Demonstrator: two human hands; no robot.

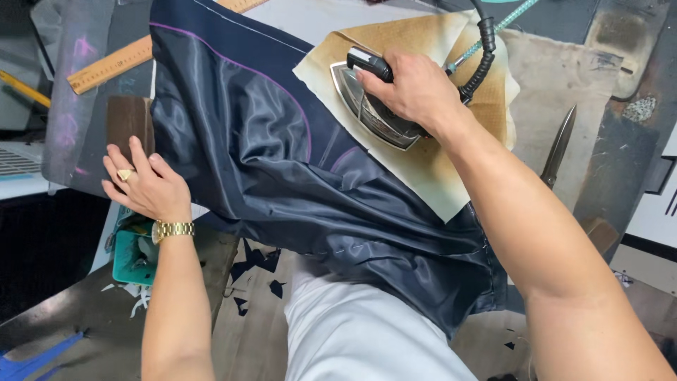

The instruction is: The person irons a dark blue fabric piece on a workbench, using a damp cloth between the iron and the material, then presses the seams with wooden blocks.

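Seen from above, a person presses dark navy cloth (282,162) on a cluttered desk (613,148). The cloth is shiny, like lining, with purple chalk lines curving across it. It lies spread from the upper left of the desk down to the near edge, where it hangs in folds toward the person's white shirt (360,331).

The right hand (416,92) is wrapped tight around the black handle of an iron (374,106). The iron rests flat on a scorched tan press cloth (430,162), which covers the upper right part of the navy cloth. A ribbed black hose and a teal cord rise from the back of the iron.

The left hand (144,185) lies flat with fingers spread, palm down, at the cloth's left edge. It wears a gold ring and a gold watch. It seems to be holding the cloth taut.

A wooden ruler (116,63) lies at the upper left, well apart from the iron. Shears (558,147) lie to the right of the press cloth. A teal tray (134,257) sits below the left wrist, and navy scraps dot the floor beneath.

The step in hand looks like pressing a marked seam area. The next move likely calls for sliding the iron along while the left hand keeps the cloth smooth and clear of heat.
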